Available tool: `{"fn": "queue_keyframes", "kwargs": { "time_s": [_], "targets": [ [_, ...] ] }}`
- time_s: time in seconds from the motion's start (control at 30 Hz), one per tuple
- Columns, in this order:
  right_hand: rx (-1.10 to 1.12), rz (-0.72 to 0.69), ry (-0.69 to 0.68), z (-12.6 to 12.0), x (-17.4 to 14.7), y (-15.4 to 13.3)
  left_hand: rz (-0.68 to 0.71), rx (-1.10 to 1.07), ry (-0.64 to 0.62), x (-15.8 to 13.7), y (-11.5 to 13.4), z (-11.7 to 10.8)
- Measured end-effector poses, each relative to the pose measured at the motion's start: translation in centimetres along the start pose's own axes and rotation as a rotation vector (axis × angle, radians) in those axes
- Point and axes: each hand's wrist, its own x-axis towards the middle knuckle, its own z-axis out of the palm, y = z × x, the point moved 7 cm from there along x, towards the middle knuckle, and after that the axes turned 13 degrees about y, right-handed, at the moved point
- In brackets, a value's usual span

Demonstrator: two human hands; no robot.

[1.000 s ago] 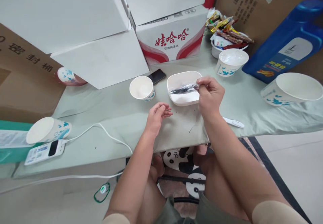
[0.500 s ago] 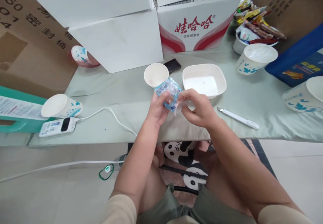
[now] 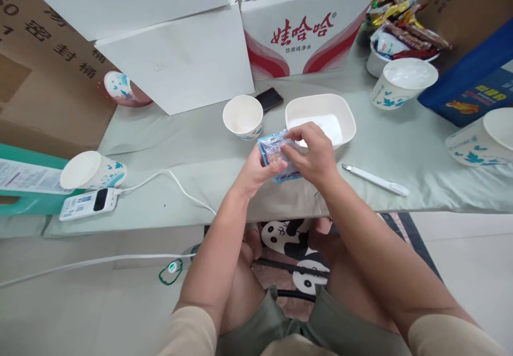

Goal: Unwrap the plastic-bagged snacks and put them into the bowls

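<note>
A small blue packet in clear, crinkled plastic [image 3: 276, 150] is held above the front of the table. My left hand [image 3: 258, 171] is closed around its left side, thumb across the front. My right hand [image 3: 316, 155] is closed on its upper right part, fingers pressed against the clear film. What exactly the packet contains I cannot make out. Just behind it stand a white paper cup [image 3: 243, 116] and a white rectangular tub [image 3: 348, 123], whose near rim is partly hidden by my right hand. A white utility knife [image 3: 377, 180] lies to the right.
A dark phone [image 3: 269, 100] lies behind the cup. White boxes [image 3: 176, 62] line the back. At right are a bowl of snack packets [image 3: 375, 64] and paper cups [image 3: 395, 91]. A white device with a cable [image 3: 88, 204] and another cup [image 3: 96, 169] are at left.
The packet has turned flatter and moved slightly right. My right hand has shifted from pulling at the loose clear film beside it to pressing on the packet's upper face.
</note>
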Motion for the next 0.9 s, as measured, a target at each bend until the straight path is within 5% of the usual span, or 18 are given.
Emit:
{"fn": "queue_keyframes", "kwargs": {
  "time_s": [0.17,0.37,0.57,0.73,0.9],
  "targets": [
    [0.0,0.008,0.032,-2.2,0.7,-0.2,0.002,0.115,0.041,0.2,-0.4,0.3],
    [-0.257,0.071,0.089,-9.9,-0.6,3.1,-0.044,0.166,0.074,0.2,-1.1,0.6],
    [-0.629,0.302,-0.237,-15.4,-5.4,10.7,-0.219,0.093,-0.098,-0.9,-1.7,2.2],
    [-0.685,0.362,-0.474,-15.7,-6.7,11.3,-0.28,0.083,-0.366,-2.1,-1.7,4.1],
    [-0.154,0.542,-0.221,-12.8,-6.1,6.9,-0.253,0.291,-0.355,-2.0,-2.8,4.4]
  ]
}}
